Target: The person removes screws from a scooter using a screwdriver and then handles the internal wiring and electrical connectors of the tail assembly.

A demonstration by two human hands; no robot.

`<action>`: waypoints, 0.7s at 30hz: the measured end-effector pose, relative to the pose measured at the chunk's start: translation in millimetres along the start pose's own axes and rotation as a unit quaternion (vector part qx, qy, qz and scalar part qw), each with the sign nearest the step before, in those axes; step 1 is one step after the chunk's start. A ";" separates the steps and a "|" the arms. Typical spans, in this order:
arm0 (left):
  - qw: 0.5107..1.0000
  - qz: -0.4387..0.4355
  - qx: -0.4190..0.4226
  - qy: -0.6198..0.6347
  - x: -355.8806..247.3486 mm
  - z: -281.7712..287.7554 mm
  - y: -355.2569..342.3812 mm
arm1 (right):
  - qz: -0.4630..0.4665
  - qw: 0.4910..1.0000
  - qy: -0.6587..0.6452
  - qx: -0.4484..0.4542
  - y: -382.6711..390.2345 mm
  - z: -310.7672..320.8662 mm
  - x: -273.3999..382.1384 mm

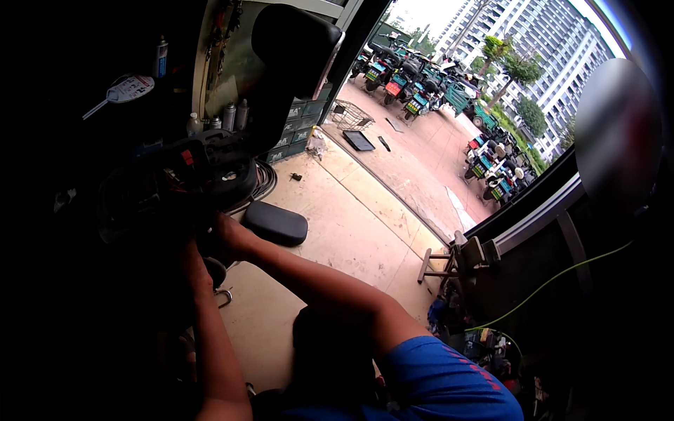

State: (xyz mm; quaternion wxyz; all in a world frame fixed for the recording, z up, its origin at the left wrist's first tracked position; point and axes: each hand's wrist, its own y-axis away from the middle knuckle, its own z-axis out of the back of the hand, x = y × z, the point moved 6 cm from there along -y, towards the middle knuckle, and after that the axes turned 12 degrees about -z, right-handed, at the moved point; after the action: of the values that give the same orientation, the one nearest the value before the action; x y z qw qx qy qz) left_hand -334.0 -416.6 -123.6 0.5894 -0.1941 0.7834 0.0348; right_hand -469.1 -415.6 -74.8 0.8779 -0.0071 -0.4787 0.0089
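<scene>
Two hands up against the dark scooter bodywork (186,179) at upper left, above the concrete floor (337,238): right hand (225,235) pressed to its underside, left hand (189,256) just beside, both grips lost in shadow, impossible to tell how closed. Likely risk: a slip in poor light, knocking the loose black seat pad (275,223) just beside or pinching fingers.

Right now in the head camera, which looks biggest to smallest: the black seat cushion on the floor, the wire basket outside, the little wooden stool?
1. Black seat cushion, nearer the camera, which enlarges it.
2. Wooden stool.
3. Wire basket, farthest away; it looks close to the stool's size, so that order is unsure.
</scene>
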 end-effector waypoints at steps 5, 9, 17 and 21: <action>0.999 0.029 0.028 0.012 -3.1 -3.4 3.2 | 0.040 0.996 0.001 -0.077 1.8 0.2 -18.2; 0.999 -0.006 0.037 -0.012 -3.7 -9.0 5.5 | 0.102 0.986 -0.016 -0.131 -5.6 -4.3 -32.9; 0.999 0.004 0.037 0.001 -15.2 -11.3 5.4 | 0.086 0.989 0.003 -0.123 -6.7 -4.8 -38.3; 0.999 -0.016 0.036 0.029 -8.6 -7.4 2.7 | 0.109 0.991 0.012 -0.083 -9.7 -8.7 -28.3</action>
State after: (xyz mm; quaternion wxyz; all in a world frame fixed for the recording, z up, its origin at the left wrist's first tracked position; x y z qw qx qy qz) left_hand -339.7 -413.9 -113.8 0.5735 -0.1865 0.7976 -0.0082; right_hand -477.0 -426.0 -103.0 0.8736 -0.1317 -0.4640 0.0644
